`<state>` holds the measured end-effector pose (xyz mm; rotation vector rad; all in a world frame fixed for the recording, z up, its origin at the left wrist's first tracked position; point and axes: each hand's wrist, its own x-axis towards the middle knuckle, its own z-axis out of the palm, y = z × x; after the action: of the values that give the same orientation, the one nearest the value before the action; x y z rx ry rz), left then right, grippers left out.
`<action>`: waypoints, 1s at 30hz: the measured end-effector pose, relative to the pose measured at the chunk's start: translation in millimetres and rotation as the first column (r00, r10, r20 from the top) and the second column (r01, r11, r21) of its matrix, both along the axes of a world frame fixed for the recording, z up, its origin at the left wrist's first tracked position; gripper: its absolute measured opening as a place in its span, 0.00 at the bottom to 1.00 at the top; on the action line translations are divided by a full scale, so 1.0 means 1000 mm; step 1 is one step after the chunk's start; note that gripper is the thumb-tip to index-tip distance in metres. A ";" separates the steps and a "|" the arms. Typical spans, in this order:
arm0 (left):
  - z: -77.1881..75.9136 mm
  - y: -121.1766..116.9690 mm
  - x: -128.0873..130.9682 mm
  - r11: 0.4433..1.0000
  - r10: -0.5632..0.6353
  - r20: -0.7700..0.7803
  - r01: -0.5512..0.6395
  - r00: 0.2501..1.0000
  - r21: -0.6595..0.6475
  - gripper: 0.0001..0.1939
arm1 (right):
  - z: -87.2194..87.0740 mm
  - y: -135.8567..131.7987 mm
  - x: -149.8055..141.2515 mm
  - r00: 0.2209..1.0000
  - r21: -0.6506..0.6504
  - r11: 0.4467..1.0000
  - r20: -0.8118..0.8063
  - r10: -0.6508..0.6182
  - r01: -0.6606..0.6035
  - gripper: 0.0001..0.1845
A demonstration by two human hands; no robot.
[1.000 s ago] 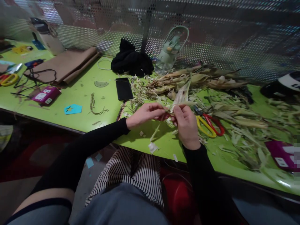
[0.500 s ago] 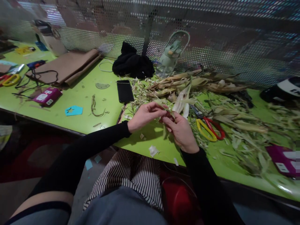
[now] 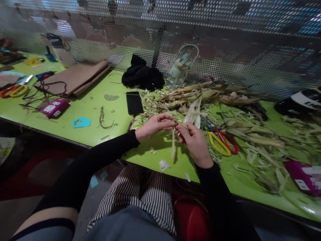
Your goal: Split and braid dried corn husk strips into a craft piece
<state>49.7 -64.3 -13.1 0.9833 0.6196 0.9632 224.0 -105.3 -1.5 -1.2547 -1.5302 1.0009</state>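
Observation:
My left hand [image 3: 156, 126] and my right hand [image 3: 194, 140] meet just above the green table [image 3: 140, 152], fingertips pinched together. Between them they hold a thin pale-green strip of corn husk [image 3: 173, 147], one end of which dangles below the fingers. Where the fingers overlap, the rest of the strip is partly hidden. Right behind my right hand stands a wide pale husk leaf [image 3: 193, 112]. Scissors [image 3: 220, 142] with one yellow and one red handle lie to the right of that hand, among husk shreds.
A heap of dry husks [image 3: 208, 92] spreads behind my hands, continuing rightward. Left of it lie a black phone [image 3: 134, 102] and a black cloth [image 3: 143, 73]. A green-lidded bottle [image 3: 179, 68] stands by the perforated metal screen [image 3: 100, 40]. Farther left are a purple box [image 3: 55, 107] and brown paper [image 3: 75, 77].
The husk strip now hangs lower and shows more plainly beneath my fingers. My hands have shifted slightly against each other, still pinching it. The camera view has tilted a little upward.

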 end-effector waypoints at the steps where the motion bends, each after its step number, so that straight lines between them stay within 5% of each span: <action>1: 0.000 0.000 0.000 1.000 -0.004 -0.006 0.005 1.000 0.003 0.13 | 0.001 0.000 0.001 0.999 0.048 0.999 0.041 -0.025 0.023 0.20; 6: -0.002 -0.002 0.001 0.993 0.010 -0.066 -0.002 0.998 0.116 0.11 | 0.002 -0.002 0.000 0.976 0.231 0.973 0.213 -0.045 -0.005 0.18; 13: -0.003 -0.003 0.002 0.978 0.000 -0.124 0.027 0.992 0.209 0.08 | 0.006 -0.007 -0.001 0.976 0.321 0.946 0.217 -0.021 -0.052 0.17; 19: -0.001 0.000 0.000 0.996 -0.012 -0.069 0.018 0.998 0.086 0.03 | 0.001 -0.001 0.002 0.968 0.308 0.948 0.252 0.002 -0.082 0.19; 22: 0.005 0.001 -0.003 0.999 -0.008 -0.041 0.007 0.999 -0.039 0.02 | -0.007 0.008 0.006 0.922 0.331 0.943 0.378 -0.087 -0.046 0.17; 24: 0.007 0.002 -0.003 0.993 0.014 -0.016 -0.016 1.000 -0.113 0.03 | -0.013 0.013 0.008 0.848 0.522 0.853 0.446 -0.287 0.014 0.13; 26: 0.009 0.002 -0.002 0.984 0.053 0.026 -0.048 0.998 -0.171 0.05 | -0.019 0.015 0.008 0.761 0.710 0.705 0.459 -0.459 -0.003 0.10; 30: 0.008 0.001 0.002 0.969 0.115 0.098 -0.090 0.988 -0.232 0.09 | -0.027 0.011 -0.003 0.650 0.726 0.574 0.651 -0.392 -0.380 0.11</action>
<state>51.9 -62.8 -4.7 0.6957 0.6759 1.0071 220.5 -94.3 -28.1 -0.9484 -2.2385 -0.4783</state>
